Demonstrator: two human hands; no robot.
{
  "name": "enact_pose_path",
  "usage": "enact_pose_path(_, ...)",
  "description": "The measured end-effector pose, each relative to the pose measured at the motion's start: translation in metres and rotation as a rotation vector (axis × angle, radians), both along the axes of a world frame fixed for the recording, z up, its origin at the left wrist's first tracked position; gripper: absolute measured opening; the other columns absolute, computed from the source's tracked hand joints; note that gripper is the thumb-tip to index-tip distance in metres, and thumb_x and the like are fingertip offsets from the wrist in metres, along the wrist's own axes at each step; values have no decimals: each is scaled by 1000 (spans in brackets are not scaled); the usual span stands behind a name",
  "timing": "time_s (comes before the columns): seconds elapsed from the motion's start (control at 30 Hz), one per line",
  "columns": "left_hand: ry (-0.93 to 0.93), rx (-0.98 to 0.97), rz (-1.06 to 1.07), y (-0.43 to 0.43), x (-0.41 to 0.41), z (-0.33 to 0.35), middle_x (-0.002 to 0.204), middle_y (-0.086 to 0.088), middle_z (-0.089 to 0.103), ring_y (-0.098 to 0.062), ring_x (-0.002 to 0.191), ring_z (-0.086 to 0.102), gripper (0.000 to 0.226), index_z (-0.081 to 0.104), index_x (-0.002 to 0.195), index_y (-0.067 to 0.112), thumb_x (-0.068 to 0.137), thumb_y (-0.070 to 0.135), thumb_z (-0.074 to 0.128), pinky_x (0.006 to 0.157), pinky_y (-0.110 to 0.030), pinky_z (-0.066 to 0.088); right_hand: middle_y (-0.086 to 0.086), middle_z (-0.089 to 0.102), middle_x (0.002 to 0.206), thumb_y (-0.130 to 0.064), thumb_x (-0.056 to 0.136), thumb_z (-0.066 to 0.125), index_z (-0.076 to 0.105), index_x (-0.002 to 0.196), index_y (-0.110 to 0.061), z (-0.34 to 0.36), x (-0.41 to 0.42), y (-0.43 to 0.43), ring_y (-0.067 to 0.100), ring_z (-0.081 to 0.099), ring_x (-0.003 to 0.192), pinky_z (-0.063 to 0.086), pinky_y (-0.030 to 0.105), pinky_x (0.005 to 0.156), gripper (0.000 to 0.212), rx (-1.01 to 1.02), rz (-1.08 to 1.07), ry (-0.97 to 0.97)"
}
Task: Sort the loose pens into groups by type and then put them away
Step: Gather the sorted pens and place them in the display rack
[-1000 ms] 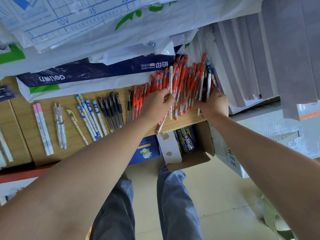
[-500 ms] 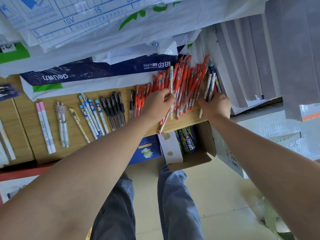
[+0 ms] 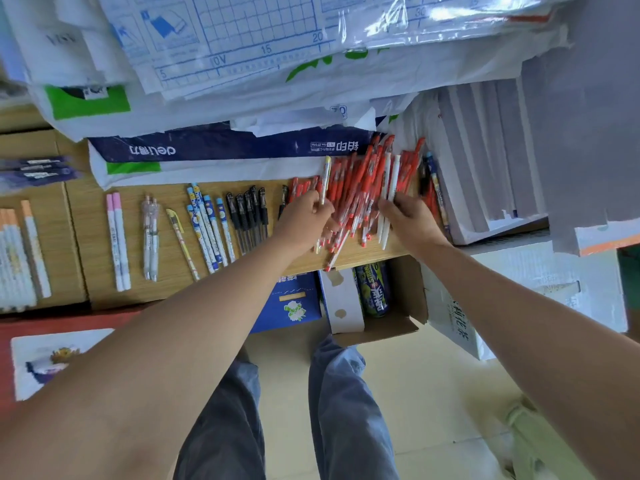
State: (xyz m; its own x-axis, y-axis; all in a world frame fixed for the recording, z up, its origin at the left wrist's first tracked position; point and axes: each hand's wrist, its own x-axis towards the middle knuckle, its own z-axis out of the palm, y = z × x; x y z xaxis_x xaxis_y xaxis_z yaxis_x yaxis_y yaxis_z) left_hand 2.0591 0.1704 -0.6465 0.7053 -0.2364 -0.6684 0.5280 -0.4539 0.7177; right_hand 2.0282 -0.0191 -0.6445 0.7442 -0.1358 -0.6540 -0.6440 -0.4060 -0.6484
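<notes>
Left hand (image 3: 304,221) pinches yellow-capped pen (image 3: 326,176); right hand (image 3: 410,220) on red pens (image 3: 360,181), grip blurred, cannot tell. Pens overhang bench (image 3: 93,258) edge, centre frame: nudge could spill them.

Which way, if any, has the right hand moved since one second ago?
Yes: the right hand has shifted left, away from the grey stack, further onto the red pens.

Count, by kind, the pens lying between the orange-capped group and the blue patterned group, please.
Pink-capped pens: 2
Clear pens: 2
Yellow pen: 1
Total: 5
</notes>
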Motion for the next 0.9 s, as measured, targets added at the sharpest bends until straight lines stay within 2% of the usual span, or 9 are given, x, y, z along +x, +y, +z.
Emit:
enact_pose_path(0.07,70,-52,93,17,-3,9,74,-8,61,-22,62,58,14,50,97,3,100,10,38,55,-29,49,27,61,89,-42,97,46,62,96,-10,3,-1,19,21,51,71,42,36,69,36,57,53,25)
enact_pose_path(0.17,114,-91,259,48,-11,18,69,-6,53,-15,56,46,20,49,87,8,100,9,35,46,-18,38,16,70,96,-31,101,44,62,102,-10,12,-3,55,22,65,84,51,33,78,28,225,123,106)
enact_pose_path(0.23,143,-149,390,71,-16,23,68,-3,51,-11,54,43,18,53,84,8,99,10,42,41,-13,35,7,72,92,-27,102,43,60,109,-6,20,-5,82,16,70,84,51,25,71,27,343,235,198)
enact_pose_path(0.33,127,-206,522,108,-26,30,66,-1,51,-9,53,43,18,57,80,10,95,19,56,41,-12,35,13,72,94,-23,101,45,59,112,-3,25,-10,124,22,71,88,54,30,76,27,451,373,305)
enact_pose_path(0.47,60,-171,580,162,-44,33,62,0,50,-9,51,43,21,58,72,12,92,19,62,53,-18,39,10,73,94,-25,99,48,61,114,-10,31,-16,179,26,71,90,56,31,79,25,449,491,339)
enact_pose_path(0.53,38,-144,586,189,-53,33,61,0,51,-9,51,45,18,61,75,10,91,18,63,53,-18,39,12,72,96,-25,100,47,60,117,-11,33,-19,206,25,71,87,57,31,77,26,435,527,337)
enact_pose_path(0.63,8,-146,588,226,-66,35,61,-2,52,-9,51,45,16,64,79,7,90,18,64,50,-17,38,11,72,95,-25,101,45,59,116,-11,38,-23,247,18,71,80,55,22,65,26,398,571,306)
enact_pose_path(0.73,-20,-154,613,260,-76,36,56,-2,48,-10,47,41,25,58,66,13,87,24,69,46,-17,34,11,72,93,-27,100,46,61,112,-11,40,-26,285,18,71,81,54,23,66,25,372,619,316)
enact_pose_path(0.9,2,-116,560,319,-85,33,48,4,48,-2,36,41,17,66,78,8,87,22,69,40,-13,31,14,71,88,-24,99,49,62,113,-6,44,-35,347,17,71,74,54,21,64,26,364,628,363)
